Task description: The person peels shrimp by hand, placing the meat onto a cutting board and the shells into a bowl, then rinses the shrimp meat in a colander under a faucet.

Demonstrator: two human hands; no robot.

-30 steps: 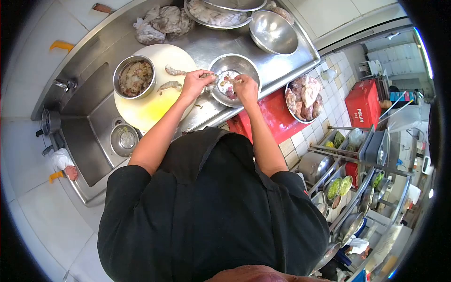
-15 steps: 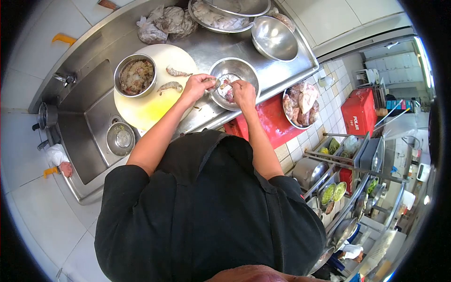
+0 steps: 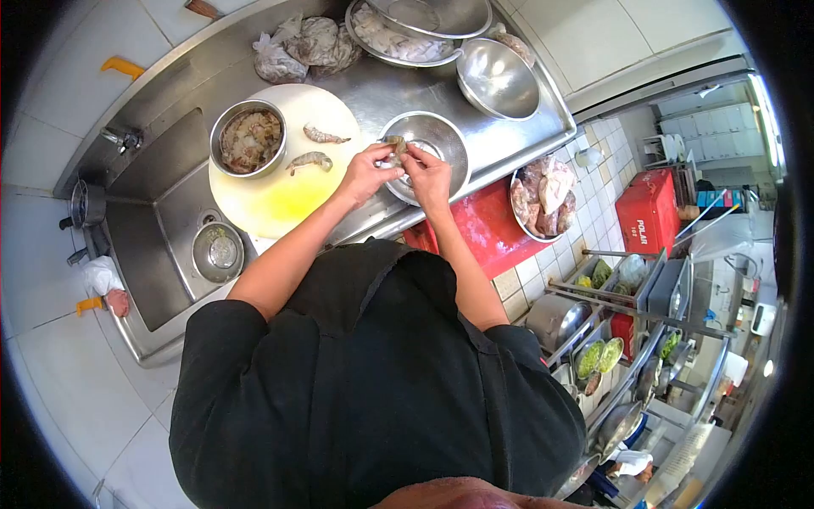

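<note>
A grey raw shrimp (image 3: 396, 149) is pinched between my two hands, over the near-left part of a steel bowl (image 3: 448, 136). My left hand (image 3: 370, 174) grips it from the left, and my right hand (image 3: 428, 174) has its fingers closed on it from the right. Scraps in that bowl are mostly covered by my hands. On the round white cutting board (image 3: 280, 208) lie two more shrimp, an upper one (image 3: 326, 135) and a lower one (image 3: 310, 161). A deep steel pot (image 3: 214, 140) full of shrimp stands on the board's left side.
The sink (image 3: 140, 246) on the left holds a small metal bowl (image 3: 218, 252). Plastic bags (image 3: 314, 44), a colander (image 3: 424, 17) and another steel bowl (image 3: 498, 81) line the back. A basin of meat (image 3: 543, 197) sits on a red cooler (image 3: 483, 225) at right.
My hands have come together on the shrimp. The right hand has moved up and left from low in the bowl, where scraps showed before.
</note>
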